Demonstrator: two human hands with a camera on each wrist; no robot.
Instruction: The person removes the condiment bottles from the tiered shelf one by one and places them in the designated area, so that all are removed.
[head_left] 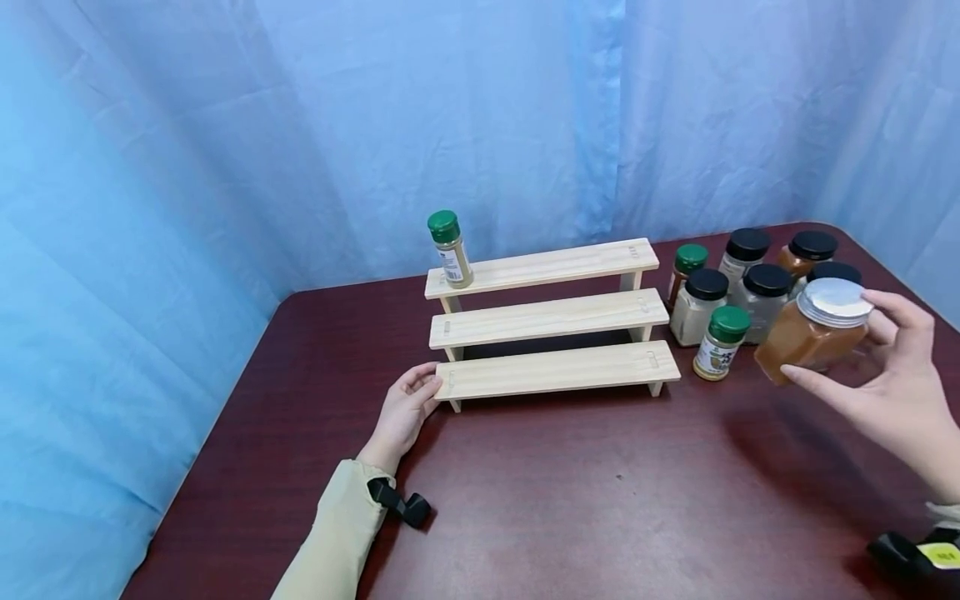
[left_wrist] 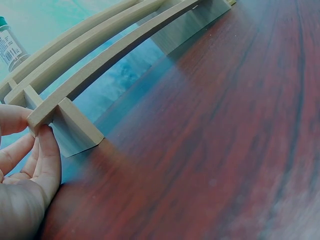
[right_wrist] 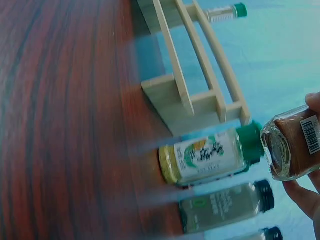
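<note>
A three-tier wooden step rack (head_left: 555, 371) stands on the table. My left hand (head_left: 405, 408) pinches the left end of its lowest board; in the left wrist view the thumb and fingers (left_wrist: 49, 155) meet around that end. Off to the right, my right hand (head_left: 903, 392) grips a jar of brown powder (head_left: 810, 333) with a silver lid, tilted and raised above the table. Its base and barcode label (right_wrist: 311, 134) show in the right wrist view. A green-capped shaker bottle (head_left: 452, 254) stands at the left end of the top board.
Right of the rack stand several black-lidded jars (head_left: 697, 312) and a green-capped bottle of reddish contents (head_left: 686, 267). Another green-capped bottle (head_left: 717, 350) with yellowish contents is in front, close to the rack. A blue curtain (head_left: 450, 125) hangs behind the dark red table (head_left: 540, 492).
</note>
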